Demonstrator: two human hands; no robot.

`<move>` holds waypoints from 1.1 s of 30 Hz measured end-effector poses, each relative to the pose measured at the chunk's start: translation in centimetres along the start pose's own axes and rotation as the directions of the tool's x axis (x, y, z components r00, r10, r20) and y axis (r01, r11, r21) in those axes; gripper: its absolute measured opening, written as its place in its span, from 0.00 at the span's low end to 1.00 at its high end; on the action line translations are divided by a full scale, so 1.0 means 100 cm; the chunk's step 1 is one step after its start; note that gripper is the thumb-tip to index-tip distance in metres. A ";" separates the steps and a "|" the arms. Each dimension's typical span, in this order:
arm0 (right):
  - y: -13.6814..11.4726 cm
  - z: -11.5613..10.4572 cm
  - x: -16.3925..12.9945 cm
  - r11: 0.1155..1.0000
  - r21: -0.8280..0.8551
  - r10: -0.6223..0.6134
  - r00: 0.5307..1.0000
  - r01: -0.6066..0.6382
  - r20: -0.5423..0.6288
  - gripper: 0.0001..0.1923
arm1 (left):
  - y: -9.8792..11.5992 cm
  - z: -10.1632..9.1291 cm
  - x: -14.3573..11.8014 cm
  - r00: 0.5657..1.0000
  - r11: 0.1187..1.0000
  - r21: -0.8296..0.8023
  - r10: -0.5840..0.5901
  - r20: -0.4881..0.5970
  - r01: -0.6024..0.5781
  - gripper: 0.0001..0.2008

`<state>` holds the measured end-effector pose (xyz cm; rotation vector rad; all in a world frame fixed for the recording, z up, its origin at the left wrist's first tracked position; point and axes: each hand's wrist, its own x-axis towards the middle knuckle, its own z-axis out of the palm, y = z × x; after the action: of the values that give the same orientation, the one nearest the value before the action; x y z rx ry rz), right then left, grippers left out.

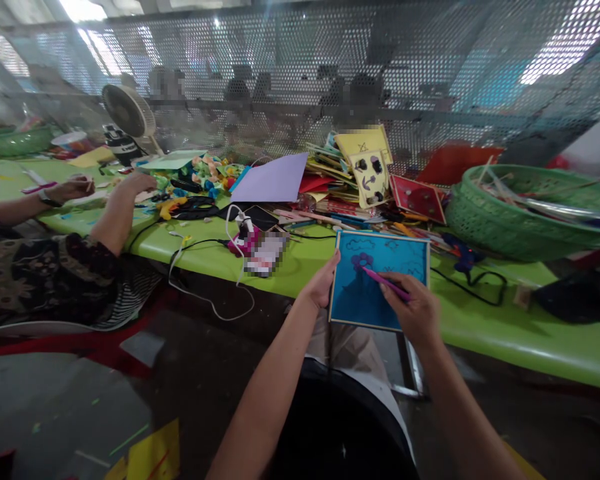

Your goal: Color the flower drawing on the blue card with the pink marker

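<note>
My left hand (324, 280) is closed on the left edge of a blue board (345, 293) with a pale wooden frame. The board is tilted over the near edge of the green table, above my lap. Outlines of clouds and other shapes run along its upper part, and a purple flower (363, 260) is coloured in at the upper left. Between the fingers of my right hand (415, 303) is a purple marker (393, 285), its tip at the flower. That hand hides the board's lower right part.
Along the table (300, 270) lie a phone (266, 253), a pink power socket (243, 240), cables, and a pile of coloured cards (325, 173). A green basket (510, 220) stands at right, a glue gun (463, 253) before it. At left, a co-worker's hands (135, 183) are near a fan (129, 110).
</note>
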<state>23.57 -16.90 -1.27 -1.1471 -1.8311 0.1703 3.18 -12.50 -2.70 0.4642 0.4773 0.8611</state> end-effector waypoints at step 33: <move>0.001 -0.003 -0.002 0.999 0.004 -0.033 0.997 0.033 0.065 0.09 | -0.001 0.000 0.000 1.000 0.998 -0.063 -0.023 0.021 0.024 0.33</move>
<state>23.85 -17.09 -1.31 -1.1207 -1.9050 0.1930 3.23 -12.50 -2.76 0.4084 0.4344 0.8459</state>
